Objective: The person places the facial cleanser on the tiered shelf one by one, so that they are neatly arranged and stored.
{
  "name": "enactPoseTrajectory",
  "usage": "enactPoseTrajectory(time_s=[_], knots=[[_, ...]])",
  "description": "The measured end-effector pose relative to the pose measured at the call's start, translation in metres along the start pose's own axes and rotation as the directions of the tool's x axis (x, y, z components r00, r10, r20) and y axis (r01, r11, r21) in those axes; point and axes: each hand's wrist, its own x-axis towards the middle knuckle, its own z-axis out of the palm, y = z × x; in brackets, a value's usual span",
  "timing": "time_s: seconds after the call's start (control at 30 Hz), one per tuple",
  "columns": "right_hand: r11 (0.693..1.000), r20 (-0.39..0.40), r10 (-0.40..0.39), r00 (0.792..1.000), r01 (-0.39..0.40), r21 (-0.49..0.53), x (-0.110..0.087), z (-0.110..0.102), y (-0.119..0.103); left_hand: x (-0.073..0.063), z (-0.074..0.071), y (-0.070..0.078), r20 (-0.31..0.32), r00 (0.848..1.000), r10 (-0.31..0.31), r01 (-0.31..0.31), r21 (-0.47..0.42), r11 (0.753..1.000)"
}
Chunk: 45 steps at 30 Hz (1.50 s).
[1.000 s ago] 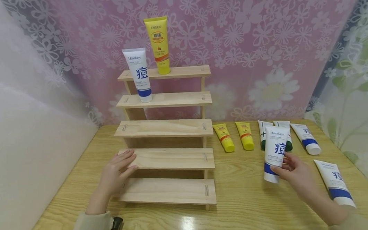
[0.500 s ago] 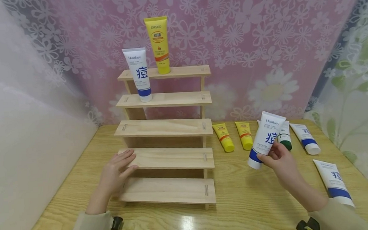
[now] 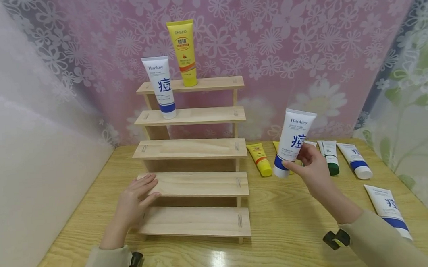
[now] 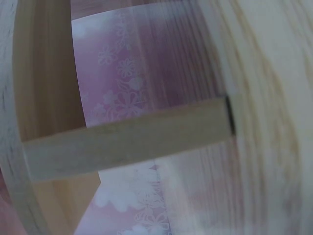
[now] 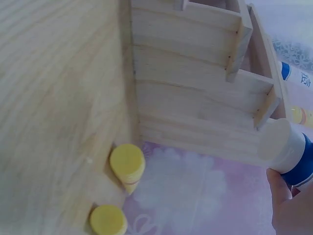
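A white Hankey squeeze tube (image 3: 293, 141) with a blue band and white cap is held up in my right hand (image 3: 315, 170). The thumb and fingers pinch it near its lower end, cap down and tilted. In the right wrist view, the tube's cap (image 5: 281, 147) shows beside the shelf. My left hand (image 3: 135, 198) rests on the left end of a tiered wooden shelf (image 3: 198, 184), fingers laid on its second-lowest board. Upright on the shelf stand a yellow ENSEO tube (image 3: 183, 54) on the top board and another white Hankey tube (image 3: 160, 88) one board below.
Right of the shelf on the wooden table lie a yellow tube (image 3: 259, 159), another yellow tube mostly hidden behind the held one, and a green-capped tube (image 3: 329, 156). More white tubes lie farther right (image 3: 355, 160), one nearer the front (image 3: 388, 211). A flowered backdrop stands behind.
My right hand has carried the white tube up and left toward the shelf, tilting it. It now hides much of the second yellow tube. My left hand has stayed put.
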Motion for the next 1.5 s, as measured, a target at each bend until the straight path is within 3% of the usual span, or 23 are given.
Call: enactPoseTrajectory(time_s=[0.37, 0.67, 1.13, 1.5], knots=[[0.994, 0.021, -0.063, 0.998, 0.061, 0.086, 0.028, 0.024, -0.032, 0.0, 0.0, 0.001, -0.002, 1.0, -0.002, 0.002, -0.008, 1.0], [0.975, 0.014, -0.204, 0.979, 0.203, 0.087, 0.048, 0.044, -0.05, -0.001, 0.001, 0.001, -0.009, 1.0, 0.016, -0.016, 0.0, 1.0], [0.973, 0.014, -0.223, 0.975, 0.222, 0.068, 0.079, 0.074, -0.087, 0.0, 0.001, 0.0, -0.024, 1.0, 0.019, -0.019, -0.001, 1.0], [0.975, 0.017, -0.214, 0.977, 0.213, 0.056, 0.105, 0.095, -0.097, 0.001, -0.001, 0.002, -0.019, 1.0, 0.021, -0.021, -0.001, 1.0]])
